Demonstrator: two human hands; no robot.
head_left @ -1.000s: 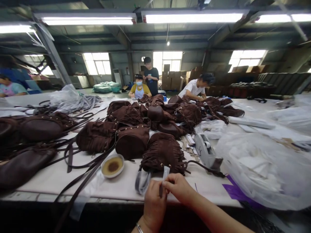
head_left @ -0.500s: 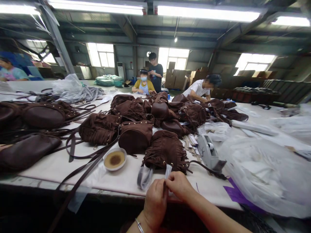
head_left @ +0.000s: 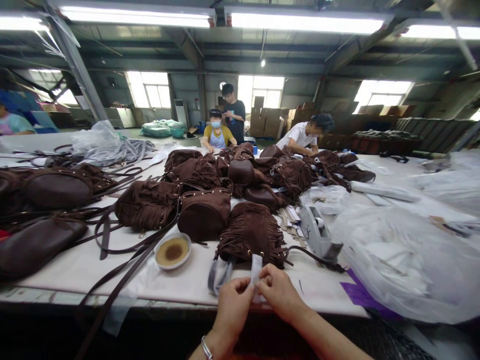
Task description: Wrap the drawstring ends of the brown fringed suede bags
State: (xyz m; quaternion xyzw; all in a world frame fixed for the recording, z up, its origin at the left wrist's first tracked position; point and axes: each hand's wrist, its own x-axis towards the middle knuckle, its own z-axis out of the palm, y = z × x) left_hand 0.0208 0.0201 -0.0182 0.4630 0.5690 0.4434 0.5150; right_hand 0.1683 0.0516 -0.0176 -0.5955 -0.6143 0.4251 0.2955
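At the table's front edge, my left hand (head_left: pixel 233 306) and my right hand (head_left: pixel 280 294) meet with their fingertips pinched on a narrow clear plastic strip (head_left: pixel 256 266). The strip rises from my fingers to the lower edge of a dark brown fringed bag (head_left: pixel 252 231) with gold eyelets. Whether a strap lies inside it I cannot tell. Left of the strip, a dark strap loop wrapped in clear plastic (head_left: pixel 219 276) comes out from the bag. Another brown strap (head_left: pixel 317 257) runs off to the right. A silver bracelet circles my left wrist.
A shallow dish of yellowish-brown stuff (head_left: pixel 172 251) stands on the left. More brown bags (head_left: pixel 204 215) are piled beyond. To the right are a grey tape dispenser (head_left: pixel 318 235) and a big translucent plastic bag (head_left: pixel 408 265). Several people work farther back.
My hands have opened apart slightly at the wrists, and more of the clear strip shows between my fingertips. The whole view has shifted a little.
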